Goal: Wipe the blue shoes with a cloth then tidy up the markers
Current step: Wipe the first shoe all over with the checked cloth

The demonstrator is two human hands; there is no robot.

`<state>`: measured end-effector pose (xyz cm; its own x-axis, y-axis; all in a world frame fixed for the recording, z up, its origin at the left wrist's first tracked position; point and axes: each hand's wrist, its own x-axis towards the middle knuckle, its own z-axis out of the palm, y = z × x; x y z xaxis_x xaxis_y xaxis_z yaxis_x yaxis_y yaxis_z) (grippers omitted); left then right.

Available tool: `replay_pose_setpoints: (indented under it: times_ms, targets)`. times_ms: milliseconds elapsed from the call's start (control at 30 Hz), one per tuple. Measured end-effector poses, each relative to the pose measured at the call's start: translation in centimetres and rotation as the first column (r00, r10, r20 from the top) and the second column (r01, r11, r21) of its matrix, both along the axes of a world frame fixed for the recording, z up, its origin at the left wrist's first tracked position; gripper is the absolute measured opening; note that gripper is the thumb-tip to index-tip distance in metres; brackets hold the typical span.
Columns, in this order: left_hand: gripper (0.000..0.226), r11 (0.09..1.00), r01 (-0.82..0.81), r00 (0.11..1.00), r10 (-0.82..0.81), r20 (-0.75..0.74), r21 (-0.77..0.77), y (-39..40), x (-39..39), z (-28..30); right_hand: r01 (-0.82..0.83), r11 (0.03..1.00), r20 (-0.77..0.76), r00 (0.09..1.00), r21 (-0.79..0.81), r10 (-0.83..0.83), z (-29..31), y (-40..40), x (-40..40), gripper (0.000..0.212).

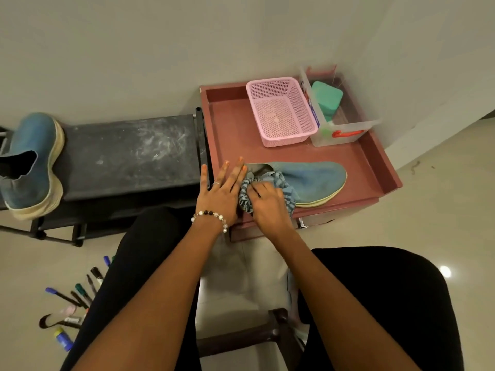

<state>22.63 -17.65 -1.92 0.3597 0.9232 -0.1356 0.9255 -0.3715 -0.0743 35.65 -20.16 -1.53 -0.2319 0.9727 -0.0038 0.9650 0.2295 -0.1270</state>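
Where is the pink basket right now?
In the head view, the pink basket sits at the back of the reddish tray, right of centre, beside a clear container and behind the blue shoe.

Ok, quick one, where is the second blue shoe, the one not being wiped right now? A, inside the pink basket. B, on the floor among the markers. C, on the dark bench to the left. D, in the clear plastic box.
C: the second blue shoe sits on the dark bench at the left, while the right hand holds the cloth to the other shoe.
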Motion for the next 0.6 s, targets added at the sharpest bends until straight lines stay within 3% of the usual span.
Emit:
replay_pose_setpoints:
  times_ms: [100, 233, 333, 400, 467, 533, 600]
  targets:
    - [0.089, 1.000, -0.002, 1.000, 0.002, -0.003, -0.025, 0.1, 0.1, 0.2, -0.087, 0.990, 0.172, 0.979, -0.110, 0.105, 1.0, 0.5, 1.5, 0.048]
    - [0.089, 0.998, -0.002, 1.000, 0.001, -0.021, -0.057, 0.8, 0.1, 0.3, -0.135, 0.965, 0.267, 0.944, -0.224, 0.194, 1.8, 0.7, 5.0, 0.043]
    - [0.090, 0.995, 0.003, 1.000, -0.005, -0.026, -0.100, 1.3, -0.1, 0.3, -0.046, 0.958, 0.370, 0.917, -0.283, 0.153, 3.0, 1.7, 6.1, 0.036]
    - [0.089, 0.993, 0.015, 1.000, -0.017, -0.019, -0.119, 1.5, -0.2, 0.1, 0.122, 0.956, 0.423, 0.906, -0.267, 0.002, 4.4, 2.4, 6.3, 0.029]
    - [0.084, 0.994, 0.018, 1.000, -0.018, 0.001, -0.112, 1.5, -0.3, 0.0, 0.363, 0.908, 0.299, 0.908, -0.211, -0.294, 5.9, 3.1, 6.2, 0.026]
    - [0.078, 0.994, 0.019, 1.000, -0.017, 0.022, -0.111, 1.4, -0.3, 0.0, 0.524, 0.838, 0.040, 0.850, -0.152, -0.525, 6.7, 3.4, 4.9, 0.024]
    - [0.074, 0.994, 0.023, 0.999, -0.020, 0.030, -0.106, 1.2, -0.2, -0.1, 0.463, 0.879, -0.121, 0.872, -0.112, -0.474, 6.0, 3.1, 2.1, 0.025]
